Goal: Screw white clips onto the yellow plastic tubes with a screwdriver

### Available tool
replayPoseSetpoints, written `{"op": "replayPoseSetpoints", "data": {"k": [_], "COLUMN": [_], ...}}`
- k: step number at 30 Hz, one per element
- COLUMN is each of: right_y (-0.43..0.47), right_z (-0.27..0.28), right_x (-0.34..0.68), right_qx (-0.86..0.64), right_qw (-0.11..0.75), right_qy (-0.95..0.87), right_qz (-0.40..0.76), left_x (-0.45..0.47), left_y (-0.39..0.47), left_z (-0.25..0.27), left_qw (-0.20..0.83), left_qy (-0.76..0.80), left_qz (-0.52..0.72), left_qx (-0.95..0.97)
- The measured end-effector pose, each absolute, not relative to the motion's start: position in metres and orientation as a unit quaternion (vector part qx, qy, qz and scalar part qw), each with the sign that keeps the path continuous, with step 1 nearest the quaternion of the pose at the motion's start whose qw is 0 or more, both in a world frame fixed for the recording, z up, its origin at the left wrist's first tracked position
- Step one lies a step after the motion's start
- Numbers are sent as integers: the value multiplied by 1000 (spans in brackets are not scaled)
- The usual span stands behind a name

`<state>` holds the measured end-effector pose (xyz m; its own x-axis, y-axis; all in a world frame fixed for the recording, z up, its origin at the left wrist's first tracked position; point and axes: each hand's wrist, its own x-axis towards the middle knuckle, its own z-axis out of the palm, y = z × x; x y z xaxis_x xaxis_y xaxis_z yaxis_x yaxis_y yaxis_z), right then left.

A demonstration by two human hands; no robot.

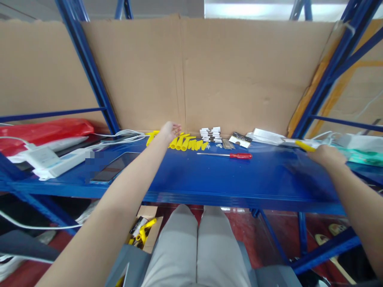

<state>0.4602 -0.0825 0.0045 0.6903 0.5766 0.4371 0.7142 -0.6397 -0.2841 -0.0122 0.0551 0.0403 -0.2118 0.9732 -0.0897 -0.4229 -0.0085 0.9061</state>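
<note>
My left hand (171,130) reaches to the back of the blue shelf, over a row of yellow plastic pieces (181,142). Its fingers are loosely bent and point right, with nothing visible in them. At the right side, my right hand (327,155) is closed around a yellow plastic piece (304,146) whose far end points left; part of it is hidden in the fist. Smaller yellow pieces (196,145) lie right of the long ones. Beside them are a stack of black-and-white packets (210,134), thin metal strips (228,144) and a black-and-white card (240,139).
A red-handled screwdriver (241,156) lies across the blue shelf (227,179). To the left are a phone (115,167), a white power strip (64,163) and coiled cable (128,136). Cardboard (233,75) walls the back. Below, a box (153,237) holds yellow pieces.
</note>
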Motion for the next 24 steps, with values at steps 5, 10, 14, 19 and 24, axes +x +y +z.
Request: {"op": "replayPoseSetpoints", "data": {"k": [5, 10, 14, 19, 24], "right_y": [-107, -112, -97, -68, -50], "right_z": [63, 102, 97, 72, 61], "right_x": [409, 326, 253, 201, 187], "right_qx": [-899, -840, -753, -669, -624], "right_qw": [198, 215, 264, 344, 364], "right_qy": [-359, -453, -578, -643, -683], "right_qz": [-153, -208, -170, -141, -110], "left_x": [26, 67, 84, 75, 60], "left_y": [38, 18, 14, 19, 24], "left_z": [49, 64, 71, 68, 56], "left_qw": [555, 482, 469, 478, 493], "left_qy": [430, 360, 327, 329, 341], "left_qz": [568, 550, 539, 589, 616], "left_qx": [429, 580, 618, 562, 511]}}
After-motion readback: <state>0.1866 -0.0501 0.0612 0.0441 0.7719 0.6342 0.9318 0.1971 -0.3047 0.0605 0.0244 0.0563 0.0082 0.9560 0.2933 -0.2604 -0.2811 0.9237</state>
